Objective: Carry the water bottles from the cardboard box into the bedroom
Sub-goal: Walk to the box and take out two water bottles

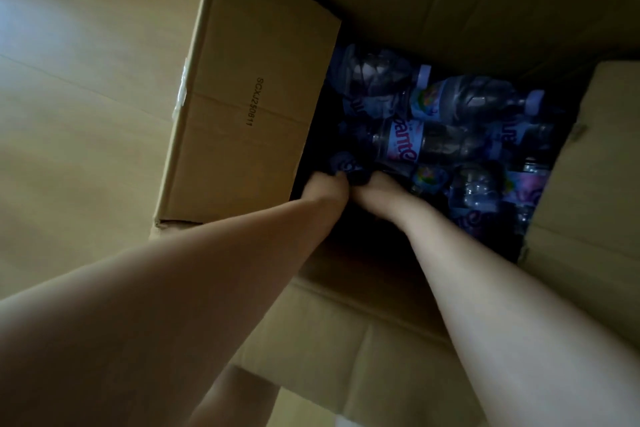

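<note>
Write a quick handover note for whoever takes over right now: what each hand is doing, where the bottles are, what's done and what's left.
Left hand: deep in the cardboard box, fingers curled at a bottle's purple cap; grip unclear.
Right hand: beside it among the bottles, fingers hidden in the dark.
Water bottles: all visible ones lie on their sides in the box.
Done: nothing visibly out.
Left: lift bottles out and carry them to the bedroom.

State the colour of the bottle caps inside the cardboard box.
Pale purple, clearest in the head view on one bottle cap near the box's far side.

Bottles (446,135) inside cardboard box (252,107)
</note>
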Demonstrator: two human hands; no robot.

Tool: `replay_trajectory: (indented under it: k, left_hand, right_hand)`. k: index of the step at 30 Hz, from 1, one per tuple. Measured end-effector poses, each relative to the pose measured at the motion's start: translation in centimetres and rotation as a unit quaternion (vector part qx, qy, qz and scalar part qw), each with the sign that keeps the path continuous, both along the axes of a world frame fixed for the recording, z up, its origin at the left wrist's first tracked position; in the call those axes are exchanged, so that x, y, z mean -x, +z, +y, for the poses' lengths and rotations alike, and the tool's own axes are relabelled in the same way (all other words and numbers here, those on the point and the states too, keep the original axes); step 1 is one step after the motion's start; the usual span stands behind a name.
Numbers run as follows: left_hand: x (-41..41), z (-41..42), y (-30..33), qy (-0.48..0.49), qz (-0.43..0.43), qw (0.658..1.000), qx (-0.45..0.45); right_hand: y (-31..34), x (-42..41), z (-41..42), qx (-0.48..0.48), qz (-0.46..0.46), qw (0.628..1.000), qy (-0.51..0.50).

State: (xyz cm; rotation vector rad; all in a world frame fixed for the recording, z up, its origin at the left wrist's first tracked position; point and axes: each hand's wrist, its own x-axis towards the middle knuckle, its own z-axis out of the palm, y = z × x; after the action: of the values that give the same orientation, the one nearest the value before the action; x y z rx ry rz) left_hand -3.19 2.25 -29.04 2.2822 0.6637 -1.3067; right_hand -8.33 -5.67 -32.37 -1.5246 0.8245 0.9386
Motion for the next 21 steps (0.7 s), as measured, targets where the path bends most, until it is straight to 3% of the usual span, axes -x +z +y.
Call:
replay_trajectory:
  k: [3, 7, 11, 15, 19, 21]
  left_hand:
    - [1.2, -1.4, 2.3, 0.056, -0.005, 0.998, 0.012]
    - [1.6, -2.2, 4.8, 0.064, 0.02, 0.997, 0.034]
    - [2.1, -1.4, 6.9, 0.053, 0.034, 0.997, 0.045]
    - [1.6, -2.7, 9.0, 0.121, 0.091, 0.982, 0.116]
    - [0.6, -3.8, 10.2, 0.164, 0.095, 0.973, 0.131]
    - [-0.3, -3.3, 10.3, 0.129, 0.055, 0.985, 0.102]
  right_hand:
    - [3.3, 2.0, -1.7, -0.048, 0.059, 0.991, -0.114]
    - [6.1, 5.2, -2.9, -0.116, 0.116, 0.97, -0.178]
    - [8.1, 6.9, -2.8, -0.165, 0.089, 0.96, -0.206]
    - [9.9, 6.2, -2.1, -0.011, 0.01, 0.989, -0.146]
    - [12.6, 4.9, -0.1, 0.173, -0.083, 0.975, -0.109]
    - [13.4, 4.9, -0.1, 0.143, -0.09, 0.984, -0.057]
